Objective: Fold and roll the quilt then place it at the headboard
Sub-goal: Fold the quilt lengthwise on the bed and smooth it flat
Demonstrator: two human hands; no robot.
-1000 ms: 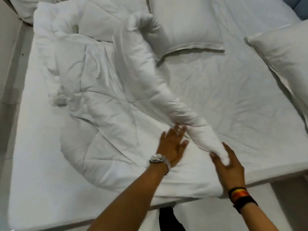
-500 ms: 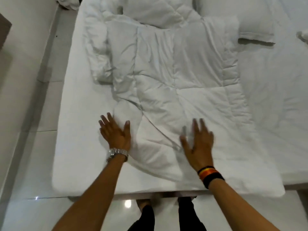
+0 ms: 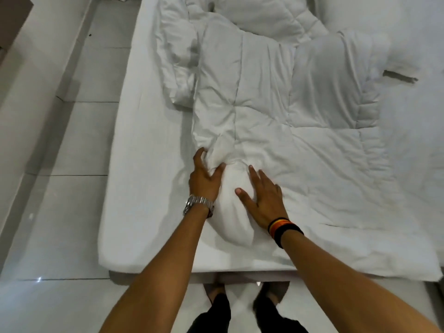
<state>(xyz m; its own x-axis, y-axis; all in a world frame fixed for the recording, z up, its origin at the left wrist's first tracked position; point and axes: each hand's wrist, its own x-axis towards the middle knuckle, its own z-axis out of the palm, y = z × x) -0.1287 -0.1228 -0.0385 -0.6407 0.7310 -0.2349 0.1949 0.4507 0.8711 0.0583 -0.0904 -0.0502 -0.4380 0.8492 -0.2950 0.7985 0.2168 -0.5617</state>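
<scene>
Lying rumpled across the bed (image 3: 144,212): white quilt (image 3: 276,111). Left hand (image 3: 204,179) pinching a bunched fold at its near-left corner (fingers closed on cloth); right hand (image 3: 263,200) pressing flat, fingers spread, gripping nothing.

Quilt (image 3: 276,121) on bed (image 3: 144,188); floor (image 3: 79,140) left of bed.

No text, label, brand, number or sign can be read anywhere in the view. The wristwatch (image 3: 198,205) on the left wrist shows its metal band only, and its face is turned away. The wristband (image 3: 283,228) on the right wrist has only plain stripes of black, yellow and red, without any letters.
</scene>
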